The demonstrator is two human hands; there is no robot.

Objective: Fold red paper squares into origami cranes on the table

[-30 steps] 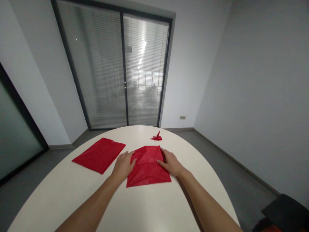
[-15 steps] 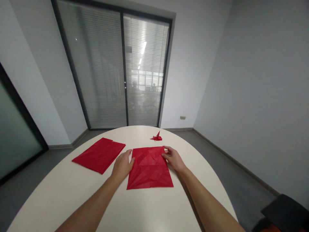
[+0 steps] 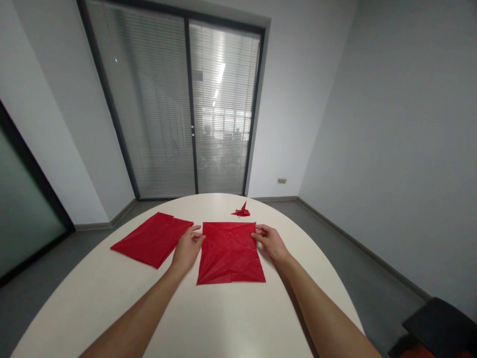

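head view: red sheet [image 3: 231,254] lies on counter [image 3: 201,323] btwn l. hand [image 3: 186,249], fingers at l. edge, can't tell if gripping, & r. hand [image 3: 273,245], fingers pinched on r. edge.

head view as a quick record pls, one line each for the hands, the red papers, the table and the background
left hand: at the creased sheet's left edge, exact grip unclear
right hand: thumb over the sheet's right edge
creased red sheet: between the hands, above or on the table
other red paper: flat, to the left
small folded red figure: beyond the sheet, one point upward
table: pale, rounded edge
background: glass panels, blinds
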